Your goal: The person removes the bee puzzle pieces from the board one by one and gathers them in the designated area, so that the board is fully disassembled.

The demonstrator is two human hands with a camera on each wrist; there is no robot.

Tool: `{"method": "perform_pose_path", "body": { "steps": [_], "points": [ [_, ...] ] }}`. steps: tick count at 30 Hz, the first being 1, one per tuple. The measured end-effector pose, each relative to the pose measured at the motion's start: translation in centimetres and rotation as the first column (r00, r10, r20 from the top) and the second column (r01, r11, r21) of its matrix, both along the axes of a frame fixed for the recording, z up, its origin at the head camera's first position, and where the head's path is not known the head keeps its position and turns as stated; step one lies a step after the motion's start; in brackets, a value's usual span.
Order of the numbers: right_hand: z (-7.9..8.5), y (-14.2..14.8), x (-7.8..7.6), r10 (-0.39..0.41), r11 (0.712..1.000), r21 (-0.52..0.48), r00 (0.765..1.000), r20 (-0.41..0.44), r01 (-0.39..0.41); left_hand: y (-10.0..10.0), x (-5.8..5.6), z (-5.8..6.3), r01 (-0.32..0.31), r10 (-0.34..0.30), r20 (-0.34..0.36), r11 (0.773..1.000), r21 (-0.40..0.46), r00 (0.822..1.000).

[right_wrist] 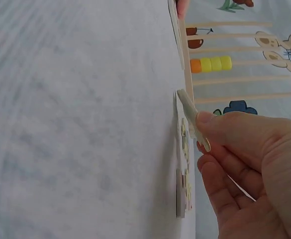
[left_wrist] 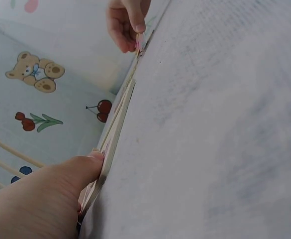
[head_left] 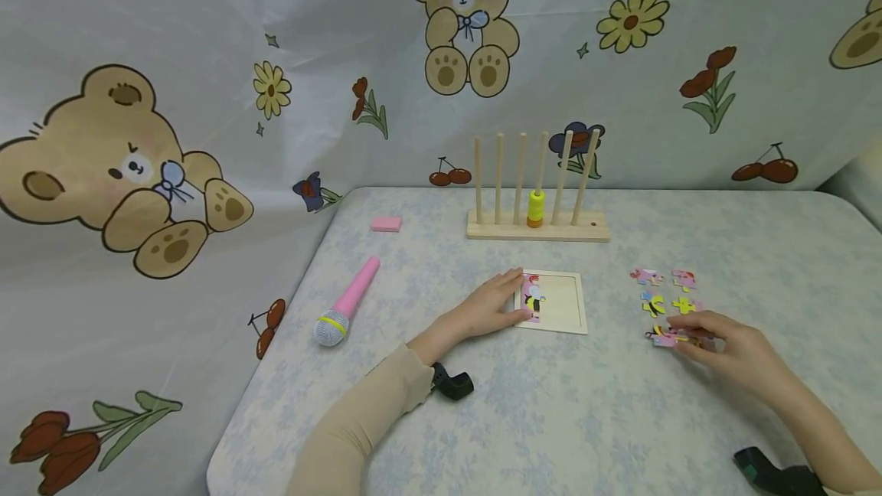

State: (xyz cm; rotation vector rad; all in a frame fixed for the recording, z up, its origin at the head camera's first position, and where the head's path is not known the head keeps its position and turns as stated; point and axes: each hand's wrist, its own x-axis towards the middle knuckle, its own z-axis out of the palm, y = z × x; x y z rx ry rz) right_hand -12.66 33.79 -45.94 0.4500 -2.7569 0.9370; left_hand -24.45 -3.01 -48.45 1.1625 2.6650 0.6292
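A shallow wooden puzzle tray point(head_left: 563, 301) lies on the table, with joined picture pieces point(head_left: 533, 297) along its left side. My left hand point(head_left: 488, 303) grips that side, its fingers at the far corner and its thumb lower down on the tray. To the right, my right hand point(head_left: 726, 347) pinches a jigsaw piece point(right_wrist: 191, 117) between thumb and fingers; it is tilted and seen edge-on in the right wrist view. Beside this hand lie loose pieces, among them a yellow one point(head_left: 684, 305), a yellow-and-black one point(head_left: 652, 304) and a pink one point(head_left: 684, 279). The hand partly hides the nearest pieces.
Behind the tray stands a wooden peg rack point(head_left: 496, 231), yellow and orange beads point(head_left: 535, 207) on one peg. A pink toy microphone point(head_left: 354, 289) and a pink block point(head_left: 386, 224) lie at the left. A bear-printed cloth point(head_left: 344, 14) hangs behind the table.
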Motion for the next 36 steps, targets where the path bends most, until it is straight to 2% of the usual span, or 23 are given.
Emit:
{"method": "perform_pose_path", "body": {
  "steps": [6, 11, 14, 17, 20, 23, 26, 29, 32, 36],
  "points": [
    [-0.4, -0.1, -0.3, -0.007, 0.999, 0.044, 0.999, -0.042, 0.009, -0.2, -0.1, 0.0, -0.001, 0.002, -0.01, 1.0, 0.007, 1.0],
    [0.1, -0.5, -0.6, 0.004, 0.998, 0.064, 1.0, -0.006, -0.003, -0.3, -0.1, 0.1, -0.012, 0.012, -0.009, 1.0, 0.013, 1.0],
    [1.4, -0.9, -1.1, 0.003, 1.0, 0.025, 0.998, 0.063, -0.004, -0.4, -0.1, 0.2, -0.021, 0.021, -0.013, 1.0, 0.016, 1.0],
    [3.7, -2.0, -2.1, -0.018, 0.999, -0.027, 0.994, 0.106, 0.021, -0.5, -0.2, 0.2, -0.035, 0.035, -0.014, 0.999, 0.014, 0.999],
    [5.7, -3.8, -3.7, -0.004, 0.998, -0.07, 0.996, 0.094, 0.01, -0.7, -0.2, 0.2, -0.044, 0.045, -0.007, 0.999, 0.017, 0.999],
    [6.7, -6.2, -5.6, 0.029, 0.996, -0.091, 0.996, 0.085, -0.022, -0.7, -0.3, 0.2, -0.049, 0.049, -0.006, 0.999, 0.021, 0.999],
    [6.1, -8.7, -7.6, 0.095, 0.989, -0.119, 0.991, 0.096, -0.084, -0.6, -0.4, 0.1, -0.059, 0.059, -0.005, 0.998, 0.023, 0.998],
    [4.7, -10.7, -9.3, 0.155, 0.979, -0.152, 0.977, 0.145, -0.133, -0.3, -0.3, 0.0, -0.058, 0.058, 0.004, 0.998, 0.021, 0.998],
    [3.2, -12.1, -10.3, 0.201, 0.97, -0.177, 0.96, 0.195, -0.167, -0.1, -0.1, -0.1, -0.052, 0.052, 0.008, 0.999, 0.016, 0.999],
    [1.6, -13.3, -11.4, 0.237, 0.961, -0.196, 0.948, 0.213, -0.196, -0.1, 0.0, -0.1, -0.051, 0.051, -0.001, 0.999, 0.019, 0.999]
  ]
}}
